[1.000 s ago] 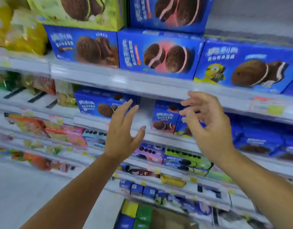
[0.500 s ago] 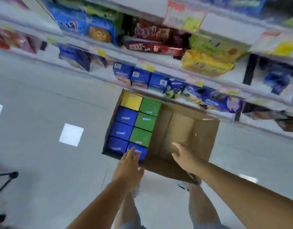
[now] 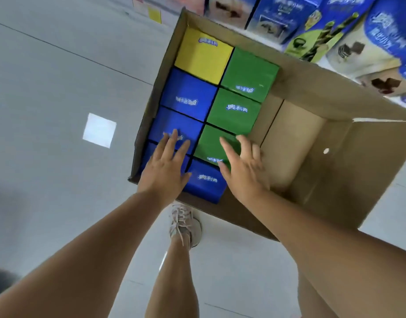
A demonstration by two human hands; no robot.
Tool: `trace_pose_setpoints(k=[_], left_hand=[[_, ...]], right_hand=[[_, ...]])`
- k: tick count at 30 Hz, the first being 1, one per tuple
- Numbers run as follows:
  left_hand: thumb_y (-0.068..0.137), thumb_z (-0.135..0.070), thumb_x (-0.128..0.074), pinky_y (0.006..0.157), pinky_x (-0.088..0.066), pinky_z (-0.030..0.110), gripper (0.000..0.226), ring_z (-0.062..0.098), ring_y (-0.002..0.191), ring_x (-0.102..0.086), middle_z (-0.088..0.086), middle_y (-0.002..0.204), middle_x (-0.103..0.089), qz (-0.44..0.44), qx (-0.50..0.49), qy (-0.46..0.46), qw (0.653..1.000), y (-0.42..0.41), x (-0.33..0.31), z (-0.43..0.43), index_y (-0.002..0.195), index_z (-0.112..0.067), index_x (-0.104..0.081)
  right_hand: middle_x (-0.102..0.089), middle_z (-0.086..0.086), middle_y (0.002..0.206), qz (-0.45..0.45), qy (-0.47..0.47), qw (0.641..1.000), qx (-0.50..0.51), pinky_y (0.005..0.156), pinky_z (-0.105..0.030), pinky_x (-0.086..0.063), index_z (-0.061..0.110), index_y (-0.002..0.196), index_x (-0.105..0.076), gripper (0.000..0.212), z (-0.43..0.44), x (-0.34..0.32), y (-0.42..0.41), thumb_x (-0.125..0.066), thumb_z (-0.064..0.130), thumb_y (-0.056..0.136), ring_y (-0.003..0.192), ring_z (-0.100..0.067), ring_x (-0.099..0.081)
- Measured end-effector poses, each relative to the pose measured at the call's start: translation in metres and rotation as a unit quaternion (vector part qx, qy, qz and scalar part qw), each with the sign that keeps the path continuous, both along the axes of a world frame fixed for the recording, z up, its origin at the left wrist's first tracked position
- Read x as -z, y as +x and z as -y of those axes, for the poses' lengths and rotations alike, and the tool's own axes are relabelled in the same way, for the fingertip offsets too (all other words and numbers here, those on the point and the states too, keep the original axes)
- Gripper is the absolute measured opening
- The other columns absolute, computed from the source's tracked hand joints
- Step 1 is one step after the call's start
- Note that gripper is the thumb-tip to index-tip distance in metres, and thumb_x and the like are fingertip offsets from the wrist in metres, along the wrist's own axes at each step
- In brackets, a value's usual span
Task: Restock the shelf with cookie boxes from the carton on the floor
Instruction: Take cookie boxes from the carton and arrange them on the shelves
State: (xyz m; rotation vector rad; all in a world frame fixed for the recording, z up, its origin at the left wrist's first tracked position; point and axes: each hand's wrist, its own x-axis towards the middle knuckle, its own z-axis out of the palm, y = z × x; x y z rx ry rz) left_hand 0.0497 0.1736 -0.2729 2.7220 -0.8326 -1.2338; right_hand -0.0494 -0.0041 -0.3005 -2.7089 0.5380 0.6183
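1. Both hands have come down since half a second ago. Then they were at the near rim of the carton [image 3: 358, 161]; now the left hand [image 3: 164, 171] and the right hand [image 3: 243, 171] are spread over the cookie boxes [image 3: 234, 111] inside it. The view is also closer to the carton than before.
2. The carton stands open on the grey floor [image 3: 60, 88], just in front of the lowest shelf [image 3: 378, 94].
3. Eight cookie boxes fill the left half of the carton, in two rows that run away from the person.
   - The left row has a yellow box [image 3: 203, 55] at the far end, then three blue boxes [image 3: 189, 95]; the nearest of them is mostly hidden under the left hand.
   - The right row has three green boxes [image 3: 249, 74], and one more blue box is at the near end.
4. The right half of the carton shows its brown cardboard bottom.
5. The left hand lies over the two nearest blue boxes of the left row. Its fingers are straight and spread, and it grips nothing.
6. The right hand lies over the nearest green box, and its outer fingers pass beyond the right edge of this box. These fingers are also straight, and nothing is held.
7. Whether the palms really press on the boxes, I cannot tell.
8. Blue and white packages [image 3: 312, 26] stand on the shelf at the top right.
9. One light shoe [image 3: 185, 226] of the person is on the floor, just beside the near wall of the carton.
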Motion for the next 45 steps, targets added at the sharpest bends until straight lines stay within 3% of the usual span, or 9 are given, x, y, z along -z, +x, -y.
trace_pose_setpoints(k=[7, 11, 19, 24, 28, 32, 34, 39, 45], left_hand=[[0.097, -0.041, -0.053, 0.106, -0.044, 0.039, 0.077, 0.019, 0.152, 0.011, -0.006, 0.164, 0.020, -0.015, 0.020, -0.006, 1.000, 0.006, 0.004, -0.011, 0.158, -0.030, -0.007], [0.097, -0.039, -0.054, 0.112, -0.039, 0.043, 0.077, 0.021, 0.152, 0.010, -0.006, 0.164, 0.018, -0.039, -0.003, -0.005, 0.999, 0.009, -0.001, -0.005, 0.158, -0.029, -0.008], [0.081, -0.046, -0.075, 0.117, -0.030, 0.042, 0.106, 0.014, 0.151, -0.008, -0.018, 0.164, 0.003, -0.145, -0.058, -0.092, 0.983, 0.020, -0.055, 0.034, 0.157, -0.033, -0.003], [0.059, -0.049, -0.091, 0.120, -0.024, 0.037, 0.134, 0.011, 0.149, -0.018, -0.013, 0.165, -0.011, -0.225, -0.102, -0.154, 0.957, 0.028, -0.086, 0.067, 0.156, -0.037, 0.001], [0.048, -0.043, -0.097, 0.104, -0.048, 0.046, 0.120, 0.011, 0.127, -0.055, -0.014, 0.140, -0.053, -0.284, -0.223, -0.240, 0.901, 0.048, -0.105, 0.076, 0.145, -0.048, -0.027], [0.053, -0.024, -0.095, 0.088, -0.058, 0.039, 0.087, 0.006, 0.099, -0.069, -0.011, 0.111, -0.070, -0.238, -0.283, -0.235, 0.899, 0.075, -0.116, 0.059, 0.125, -0.044, -0.050], [0.060, -0.016, -0.092, 0.077, -0.059, 0.024, 0.077, -0.006, 0.085, -0.069, -0.014, 0.101, -0.070, -0.217, -0.350, -0.238, 0.880, 0.083, -0.114, 0.042, 0.124, -0.033, -0.052], [0.071, -0.023, -0.085, 0.061, -0.051, 0.013, 0.061, -0.002, 0.084, -0.069, -0.015, 0.099, -0.071, -0.184, -0.448, -0.214, 0.849, 0.090, -0.100, 0.001, 0.125, -0.029, -0.056], [0.064, -0.033, -0.085, 0.068, -0.053, 0.015, 0.068, 0.000, 0.088, -0.071, -0.013, 0.101, -0.073, -0.196, -0.437, -0.207, 0.853, 0.087, -0.084, -0.022, 0.125, -0.029, -0.058]], right_hand=[[-0.037, -0.018, 0.144, 0.016, 0.003, 0.999, 0.050, 0.109, -0.049, -0.035, 0.017, 0.138, -0.046, 0.069, 0.016, 0.009, -0.035, -0.072, 0.040, 0.078, 0.132, -0.037, -0.037], [-0.049, -0.016, 0.131, 0.021, 0.061, 0.993, 0.102, 0.099, -0.047, -0.046, 0.008, 0.130, -0.047, 0.081, 0.027, 0.006, -0.028, -0.087, 0.024, 0.062, 0.124, -0.036, -0.045], [-0.051, -0.005, 0.121, 0.113, 0.091, 0.989, 0.028, 0.092, -0.039, -0.048, 0.020, 0.131, -0.058, 0.074, 0.086, -0.093, -0.010, -0.075, 0.042, 0.062, 0.114, -0.027, -0.046], [-0.049, 0.012, 0.123, 0.092, 0.225, 0.968, 0.057, 0.101, -0.013, -0.030, 0.031, 0.132, -0.056, 0.072, 0.126, -0.182, 0.030, -0.068, 0.049, 0.064, 0.115, 0.001, -0.043], [-0.051, 0.022, 0.124, 0.075, 0.350, 0.920, 0.158, 0.088, 0.002, -0.031, 0.037, 0.132, -0.053, 0.064, 0.138, -0.208, 0.064, -0.080, 0.036, 0.074, 0.109, 0.023, -0.043], [-0.053, 0.021, 0.127, 0.083, 0.386, 0.875, 0.280, 0.089, -0.002, -0.033, 0.034, 0.142, -0.039, 0.058, 0.117, -0.182, 0.070, -0.057, 0.048, 0.089, 0.113, 0.012, -0.048], [-0.054, 0.017, 0.124, 0.048, 0.315, 0.906, 0.279, 0.084, -0.002, -0.033, 0.025, 0.140, -0.045, 0.042, 0.096, -0.155, 0.052, -0.041, 0.038, 0.101, 0.110, 0.006, -0.051], [-0.033, -0.003, 0.155, -0.122, 0.252, 0.960, 0.012, 0.105, -0.026, -0.031, 0.023, 0.142, -0.046, 0.040, 0.012, -0.082, -0.013, -0.037, 0.024, 0.103, 0.136, -0.020, -0.040], [-0.003, -0.010, 0.162, -0.109, 0.095, 0.984, -0.102, 0.113, -0.054, -0.026, 0.019, 0.152, -0.023, 0.063, -0.047, -0.021, -0.040, -0.048, 0.036, 0.097, 0.148, -0.032, -0.007]])
